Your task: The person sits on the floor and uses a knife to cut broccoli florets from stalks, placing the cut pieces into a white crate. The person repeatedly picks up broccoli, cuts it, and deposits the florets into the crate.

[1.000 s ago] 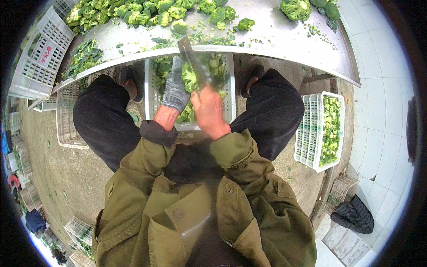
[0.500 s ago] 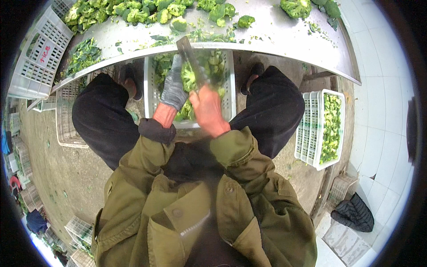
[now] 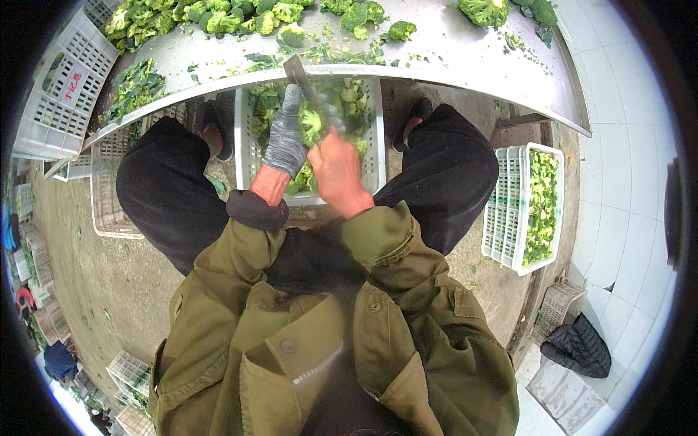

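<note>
My left hand (image 3: 286,138), in a grey knit glove, is closed round a piece of broccoli (image 3: 311,126) whose green head shows at its right side. The bare right hand (image 3: 337,171) grips a knife (image 3: 298,74); its dark blade points up and left, past the broccoli, toward the table edge. The handle is hidden in my fist, and the lower blade is smeared by motion. Both hands are above a white plastic crate (image 3: 374,138) between my knees, which holds cut broccoli florets (image 3: 354,102).
A metal table (image 3: 451,62) stands ahead, with piled broccoli (image 3: 218,18) and leaf scraps (image 3: 138,91) on it. A white crate of florets (image 3: 539,211) is at the right. Another white crate (image 3: 69,94) leans at the far left. A black jacket (image 3: 578,347) lies lower right.
My right hand and the knife have shifted slightly up and left against the broccoli. The left hand stays nearly in place, still holding the piece.
</note>
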{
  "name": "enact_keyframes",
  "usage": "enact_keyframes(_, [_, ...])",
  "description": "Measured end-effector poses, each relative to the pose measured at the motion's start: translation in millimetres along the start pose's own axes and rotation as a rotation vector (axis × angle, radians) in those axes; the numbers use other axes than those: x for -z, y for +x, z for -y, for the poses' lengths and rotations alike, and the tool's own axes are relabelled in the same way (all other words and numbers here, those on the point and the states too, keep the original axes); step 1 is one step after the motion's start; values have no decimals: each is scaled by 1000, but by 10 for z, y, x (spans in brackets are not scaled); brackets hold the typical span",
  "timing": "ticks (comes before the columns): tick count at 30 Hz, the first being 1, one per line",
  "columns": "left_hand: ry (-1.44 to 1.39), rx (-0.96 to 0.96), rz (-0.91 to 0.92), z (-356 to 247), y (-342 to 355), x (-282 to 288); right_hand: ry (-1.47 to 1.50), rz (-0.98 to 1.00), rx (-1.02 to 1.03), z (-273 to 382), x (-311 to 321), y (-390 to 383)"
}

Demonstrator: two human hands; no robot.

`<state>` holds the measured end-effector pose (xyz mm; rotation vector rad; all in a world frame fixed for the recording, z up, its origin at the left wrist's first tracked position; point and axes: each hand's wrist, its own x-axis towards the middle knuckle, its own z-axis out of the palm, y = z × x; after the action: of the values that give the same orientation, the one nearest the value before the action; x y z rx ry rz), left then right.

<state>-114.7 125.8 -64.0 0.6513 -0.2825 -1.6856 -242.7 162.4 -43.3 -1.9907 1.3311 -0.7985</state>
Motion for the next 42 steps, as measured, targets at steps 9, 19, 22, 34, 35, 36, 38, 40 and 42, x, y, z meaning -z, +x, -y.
enact_keyframes(9, [-320,82,121,31,99,257,-45,-123,35,57,-28,-42])
enact_keyframes(19, [-461,57,180,39,90,484,292,-263,23,318,248,-1])
enact_keyframes(22, [-475,66,180,25,51,346,366,-231,-14,354,287,55])
enact_keyframes(34, [-302,182,73,-15,-55,197,214,-59,91,108,492,147])
enact_keyframes(35, [-276,214,83,-44,-55,251,277,-76,136,92,502,170])
enact_keyframes(36, [-240,248,65,-57,-43,294,246,-71,156,78,519,178])
enact_keyframes(38, [56,112,78,-20,-30,344,185,-63,194,61,529,186])
enact_keyframes(40, [138,80,-55,57,-55,350,164,-63,211,64,510,188])
enact_keyframes(42, [134,-46,-22,115,-90,317,161,-70,208,84,484,184])
